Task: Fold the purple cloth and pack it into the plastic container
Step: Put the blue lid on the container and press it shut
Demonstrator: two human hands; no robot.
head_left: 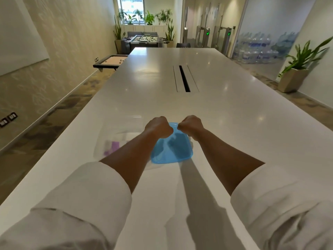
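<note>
A blue plastic lid (pixel 172 150) is lifted and tilted over the white table (pixel 225 123). Both hands grip its far edge: my left hand (pixel 158 128) on the left part, my right hand (pixel 191 126) on the right part, fingers curled shut. To the left stands a clear plastic container (pixel 122 136), blurred, with the purple cloth (pixel 114 147) seen through its wall. My left forearm hides part of the container.
A long cable slot (pixel 184 78) runs down the table's middle, beyond the hands. The table's left edge lies near the container. A potted plant (pixel 299 69) stands on the floor at the right. Game tables stand at the room's far end.
</note>
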